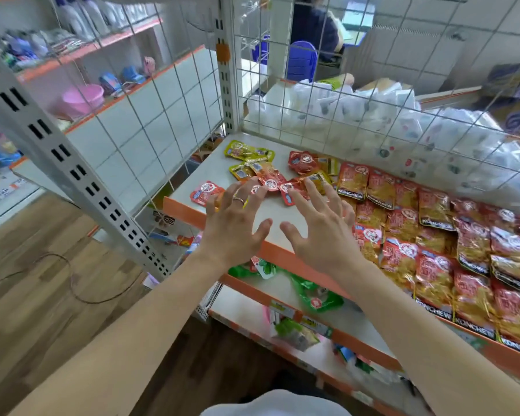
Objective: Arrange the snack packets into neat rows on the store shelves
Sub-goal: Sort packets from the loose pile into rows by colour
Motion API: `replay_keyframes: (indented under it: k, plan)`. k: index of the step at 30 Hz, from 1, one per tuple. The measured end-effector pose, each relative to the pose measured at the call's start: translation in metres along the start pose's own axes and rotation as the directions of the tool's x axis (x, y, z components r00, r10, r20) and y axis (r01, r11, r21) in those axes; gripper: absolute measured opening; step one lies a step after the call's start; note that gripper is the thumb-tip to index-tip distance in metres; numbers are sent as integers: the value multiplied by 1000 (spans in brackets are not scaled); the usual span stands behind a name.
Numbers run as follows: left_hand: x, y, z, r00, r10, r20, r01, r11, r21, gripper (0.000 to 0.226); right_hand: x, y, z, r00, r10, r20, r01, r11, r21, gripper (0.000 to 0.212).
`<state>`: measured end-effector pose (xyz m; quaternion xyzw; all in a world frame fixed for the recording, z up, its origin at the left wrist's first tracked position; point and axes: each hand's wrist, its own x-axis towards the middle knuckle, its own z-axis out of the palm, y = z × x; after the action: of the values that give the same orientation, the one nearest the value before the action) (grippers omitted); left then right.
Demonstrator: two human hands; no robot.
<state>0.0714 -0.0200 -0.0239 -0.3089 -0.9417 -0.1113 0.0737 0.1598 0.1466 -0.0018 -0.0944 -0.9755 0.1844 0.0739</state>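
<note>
Snack packets (270, 182) lie just beyond left hand (233, 226) — and right hand (320, 235).

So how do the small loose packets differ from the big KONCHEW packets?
The small packets lie scattered at mixed angles; the KONCHEW packets overlap in rows. The small ones are red or yellow-green; the KONCHEW ones are all red-gold and larger. Both lie on one shelf.

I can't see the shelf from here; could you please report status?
Both open, empty: left hand, right hand. Scattered small packets at left end of shelf; large packets rowed at right. Nothing in the way.
</note>
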Motion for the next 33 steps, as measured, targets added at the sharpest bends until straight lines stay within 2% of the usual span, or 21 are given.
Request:
replay_keyframes:
  k: [8,13,19,24,27,29,33]
  plan:
    - [12,-13,0,997,-62,38,62,998,17,63,30,4,7,998,-38,51,38,999,2,64]
    - [20,-25,9,992,-100,78,108,989,-100,74,42,2,19,994,-38,101,39,999,-12,64]
    - [55,-50,17,985,-140,100,156,971,-183,65,73,-7,34,990,47,135,-42,999,-34,64]
    - [89,-75,23,965,-181,191,214,962,-170,69,108,-16,46,986,120,116,-119,993,-22,62]
    - [105,-87,29,969,-148,197,192,955,-226,64,124,-18,57,976,187,113,-188,982,-8,64]
    - [110,-94,36,967,-92,239,154,954,-257,69,128,-16,68,969,218,117,-219,976,-2,63]
    - [112,-100,48,973,-23,229,61,985,-161,78,132,-12,82,971,239,-10,-239,970,-39,60]
